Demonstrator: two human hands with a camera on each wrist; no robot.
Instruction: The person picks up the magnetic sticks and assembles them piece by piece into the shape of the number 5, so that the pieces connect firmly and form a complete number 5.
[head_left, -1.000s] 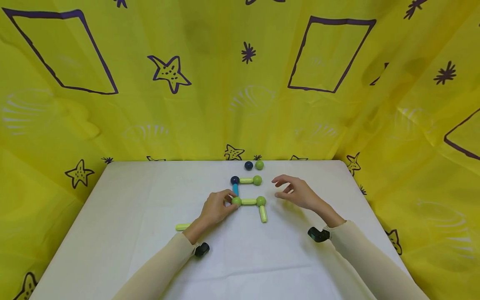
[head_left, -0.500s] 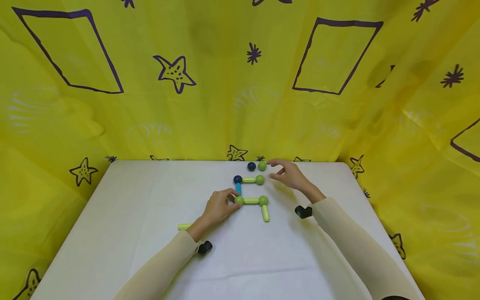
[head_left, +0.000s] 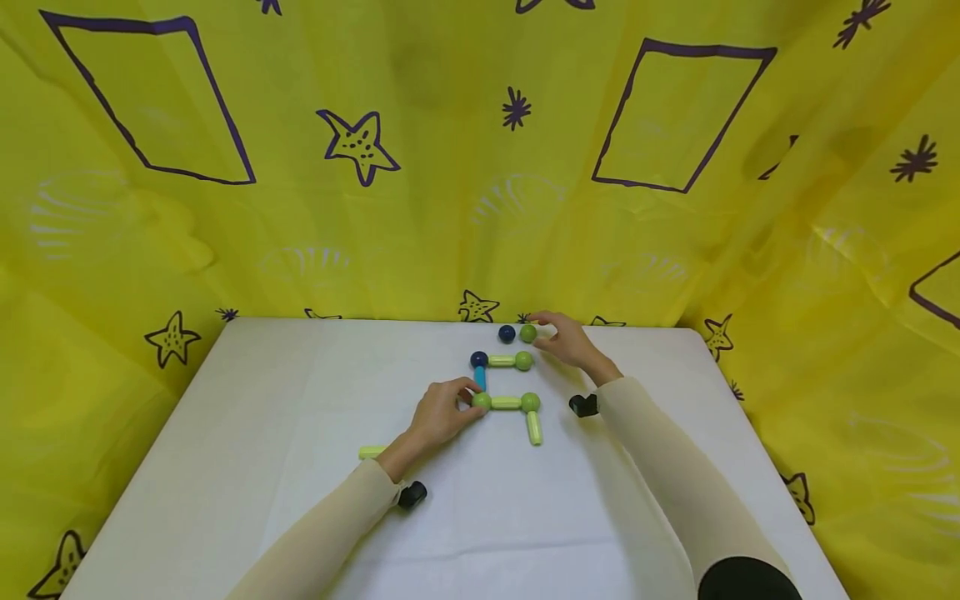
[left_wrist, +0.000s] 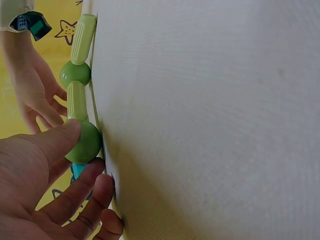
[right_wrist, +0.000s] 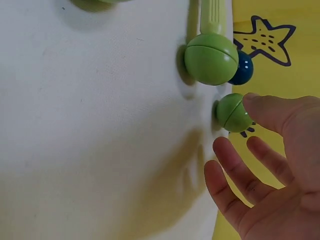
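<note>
With thumb and fingers, my left hand [head_left: 442, 414] pinches a green ball [left_wrist: 86, 144] at the near-left corner of a joined ball-and-rod piece. From that ball a blue rod [head_left: 480, 380] leads back to a navy ball [head_left: 479, 359], then a light green rod [head_left: 502, 361] and another green ball [head_left: 523, 361]. Rightward, a light green rod [head_left: 506, 403] meets a green ball [head_left: 530, 402] carrying a rod [head_left: 534, 428] toward me. My right hand [head_left: 570, 340] reaches to a loose green ball [right_wrist: 233, 113], fingers spread and thumb overlapping it in the right wrist view.
A loose navy ball [head_left: 507, 333] sits left of the loose green one near the far table edge. Another light green rod [head_left: 372, 452] lies partly behind the left forearm. A yellow curtain [head_left: 420, 233] hangs behind the white table [head_left: 300, 392].
My right hand has moved back and left from beside the joined piece to the loose green ball. The left hand keeps its hold. The head view has shifted slightly.
</note>
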